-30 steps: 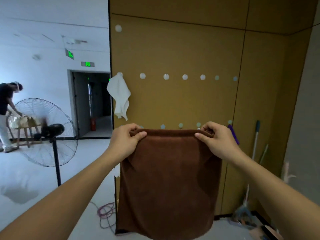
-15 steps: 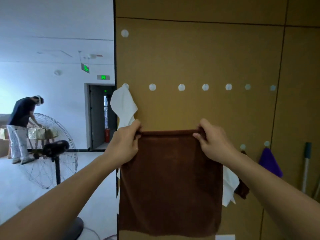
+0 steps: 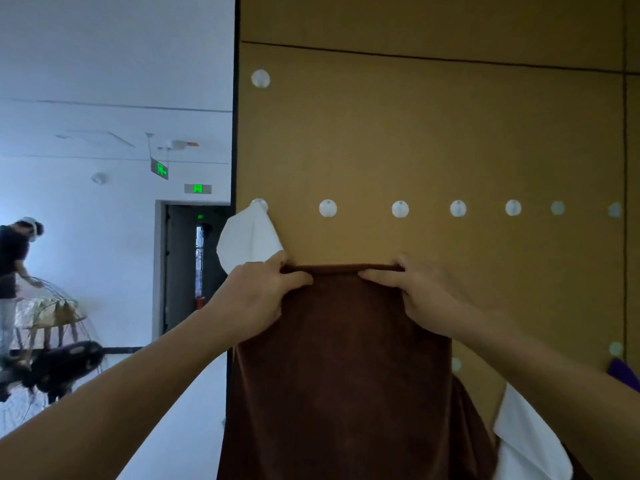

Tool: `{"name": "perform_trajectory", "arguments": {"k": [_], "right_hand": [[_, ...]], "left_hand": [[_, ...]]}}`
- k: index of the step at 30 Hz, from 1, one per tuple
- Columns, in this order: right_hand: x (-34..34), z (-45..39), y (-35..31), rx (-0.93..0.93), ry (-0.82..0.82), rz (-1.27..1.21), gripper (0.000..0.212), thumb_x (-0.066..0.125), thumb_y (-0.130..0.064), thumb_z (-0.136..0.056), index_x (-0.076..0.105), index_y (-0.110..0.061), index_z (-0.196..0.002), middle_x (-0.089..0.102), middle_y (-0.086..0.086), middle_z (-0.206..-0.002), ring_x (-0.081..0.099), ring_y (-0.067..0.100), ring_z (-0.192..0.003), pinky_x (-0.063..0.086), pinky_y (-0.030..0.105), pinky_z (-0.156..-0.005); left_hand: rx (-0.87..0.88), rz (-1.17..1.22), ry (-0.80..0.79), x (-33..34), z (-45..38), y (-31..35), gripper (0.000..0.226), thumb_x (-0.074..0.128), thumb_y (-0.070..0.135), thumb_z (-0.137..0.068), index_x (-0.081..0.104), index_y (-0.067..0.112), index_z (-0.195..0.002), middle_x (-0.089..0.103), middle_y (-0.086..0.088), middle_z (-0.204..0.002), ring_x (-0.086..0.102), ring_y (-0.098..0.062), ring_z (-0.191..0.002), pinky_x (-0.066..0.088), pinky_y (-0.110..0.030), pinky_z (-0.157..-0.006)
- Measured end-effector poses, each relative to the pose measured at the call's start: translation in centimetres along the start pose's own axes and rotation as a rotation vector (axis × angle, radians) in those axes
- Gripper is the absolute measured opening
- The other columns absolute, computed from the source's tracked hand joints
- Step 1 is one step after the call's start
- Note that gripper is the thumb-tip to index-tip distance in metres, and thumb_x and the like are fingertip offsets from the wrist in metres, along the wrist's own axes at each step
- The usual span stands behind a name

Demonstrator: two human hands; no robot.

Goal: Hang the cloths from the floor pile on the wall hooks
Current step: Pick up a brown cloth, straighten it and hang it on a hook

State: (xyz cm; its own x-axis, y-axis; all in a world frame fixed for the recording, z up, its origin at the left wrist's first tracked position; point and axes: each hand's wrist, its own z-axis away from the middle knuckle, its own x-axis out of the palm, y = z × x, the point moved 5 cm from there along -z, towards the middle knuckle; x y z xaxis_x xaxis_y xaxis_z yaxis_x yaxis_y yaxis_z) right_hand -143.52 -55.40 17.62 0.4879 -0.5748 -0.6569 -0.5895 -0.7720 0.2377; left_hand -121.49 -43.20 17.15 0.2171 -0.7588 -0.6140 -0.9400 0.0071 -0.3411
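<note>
Got the brown cloth (image 3: 341, 372) up in front of the wall panel (image 3: 433, 140) w/ both hands. My left hand (image 3: 258, 299) grips the top left corner, thumb over the front and fingers curled behind the hem. My right hand (image 3: 420, 294) pinches the top right corner the same way. Top edge is pulled pretty much straight between them and the rest just hangs down flat in front of the panel, out the bottom of view.

The edge sits below the middle row of wall hooks (image 3: 400, 208), near but not touching any of them afaict. Leftmost hook in that row already has a white cloth (image 3: 247, 242) hanging off it, and my left hand is right at its lower edge. One more hook (image 3: 260, 78) sits higher up on its own.

Lower right there's another white cloth (image 3: 526, 441) on the panel, partly behind my right forearm, plus a bit of purple cloth (image 3: 625, 374) at the frame edge.

Off to the left, past the panel edge: a floor fan (image 3: 52, 368), a doorway (image 3: 194, 268) w/ green exit signs, and another person (image 3: 14, 271) bent over smth, too far to tell what.
</note>
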Motion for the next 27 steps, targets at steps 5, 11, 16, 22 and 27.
{"name": "perform_trajectory", "arguments": {"k": [5,11,16,22,27], "right_hand": [[2.5,-4.7,0.0,-0.074,-0.049,0.235,0.081,0.05,-0.006,-0.092,0.019,-0.049,-0.153,0.041,0.001,-0.104,0.047,0.018,-0.079,0.045,0.032,-0.068],[4.4,-9.8,2.4,-0.048,-0.027,0.37,0.074,0.035,-0.015,-0.095,0.005,-0.048,-0.154,0.033,0.001,-0.101,0.044,0.016,-0.074,0.033,0.028,-0.061],[6.8,-13.5,5.2,-0.026,-0.024,0.399,0.076,0.038,-0.015,-0.097,-0.002,-0.046,-0.154,0.037,0.003,-0.103,0.04,0.011,-0.066,0.041,0.027,-0.06],[9.9,-18.2,9.8,0.022,-0.015,0.39,0.076,0.035,-0.015,-0.097,-0.004,-0.048,-0.154,0.039,0.004,-0.107,0.033,0.009,-0.063,0.026,0.026,-0.052],[12.0,-23.3,12.7,0.018,0.029,0.344,0.078,0.042,-0.015,-0.096,0.001,-0.045,-0.155,0.042,0.005,-0.104,0.047,0.018,-0.071,0.04,0.031,-0.063]], "left_hand": [[0.092,-0.144,-0.029,2.7,-3.4,-4.6,0.069,0.052,0.005,-0.085,0.045,0.039,-0.145,0.05,-0.009,-0.126,0.062,-0.029,-0.092,0.056,-0.042,-0.068],[0.095,-0.227,0.006,5.9,-8.0,-8.3,0.071,0.029,0.018,-0.086,0.031,0.042,-0.153,0.047,-0.013,-0.127,0.062,-0.031,-0.087,0.056,-0.044,-0.071],[0.04,-0.29,0.004,8.5,-11.9,-10.3,0.073,0.018,0.026,-0.085,0.015,0.044,-0.156,0.041,-0.01,-0.132,0.059,-0.028,-0.087,0.052,-0.039,-0.069],[-0.062,-0.352,-0.008,12.2,-17.3,-11.8,0.075,0.042,0.019,-0.097,0.003,0.042,-0.157,0.036,-0.007,-0.13,0.053,-0.021,-0.086,0.038,-0.029,-0.066],[-0.136,-0.318,0.017,14.4,-22.4,-14.5,0.078,0.048,0.019,-0.096,0.005,0.039,-0.158,0.042,-0.008,-0.126,0.048,-0.02,-0.078,0.046,-0.034,-0.068]]}}
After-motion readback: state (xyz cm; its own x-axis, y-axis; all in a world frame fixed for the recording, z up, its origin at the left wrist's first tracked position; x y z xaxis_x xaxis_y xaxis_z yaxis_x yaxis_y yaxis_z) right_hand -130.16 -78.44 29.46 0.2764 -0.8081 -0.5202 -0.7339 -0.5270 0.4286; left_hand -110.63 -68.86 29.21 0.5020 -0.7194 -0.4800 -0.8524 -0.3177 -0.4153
